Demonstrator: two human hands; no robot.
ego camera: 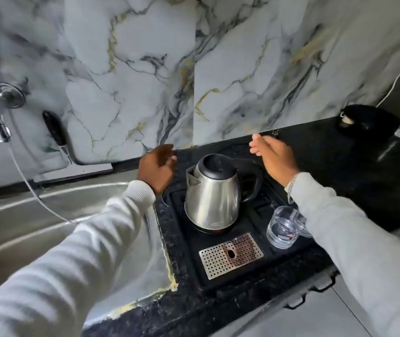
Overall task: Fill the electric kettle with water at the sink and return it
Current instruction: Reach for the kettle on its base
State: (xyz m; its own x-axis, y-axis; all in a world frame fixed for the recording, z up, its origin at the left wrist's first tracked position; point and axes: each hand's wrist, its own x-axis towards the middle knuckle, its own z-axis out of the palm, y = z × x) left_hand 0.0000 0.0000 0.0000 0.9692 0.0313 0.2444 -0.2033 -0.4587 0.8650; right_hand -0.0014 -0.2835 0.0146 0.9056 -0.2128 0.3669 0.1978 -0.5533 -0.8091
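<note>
**Kettle flanked by two free hands**

The kettle (212,190) is seated upright on its base in a black tray (262,271) near the surface's (364,171) back edge, beside the sink (48,215). The left hand (156,167) and right hand (273,156) are held released at either side, nothing grasped. A glass (285,226) is set at the tray's right edge.
</note>
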